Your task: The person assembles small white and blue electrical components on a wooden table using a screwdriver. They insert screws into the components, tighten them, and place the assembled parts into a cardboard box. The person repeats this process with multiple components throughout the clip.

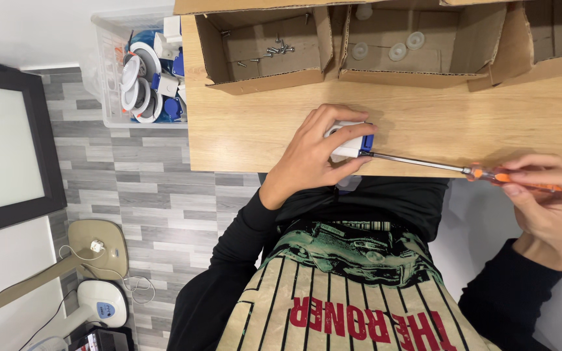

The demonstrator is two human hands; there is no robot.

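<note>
From the head camera, my left hand (310,156) is cupped over a small white plastic fitting with a blue end (351,141), fingers curled around it and pressing it down on the light wooden tabletop (424,123) near that top's front edge, the one closest to my body. My right hand (544,198) is closed around the orange transparent handle of a long screwdriver (453,168), thumb and fingertips pinching the grip. The thin steel shaft runs along the front edge of the tabletop, and its tip meets the blue end of the fitting.

Along the far edge of the tabletop stand open brown cardboard boxes: one (265,49) near the far left corner holds loose small metal screws (274,49), and the next (417,45) holds several round translucent plastic caps (398,51). Just off the left edge of the tabletop, a clear plastic bin (108,78) holds white round fittings and blue parts. Below it lies grey wood-pattern flooring (138,182).
</note>
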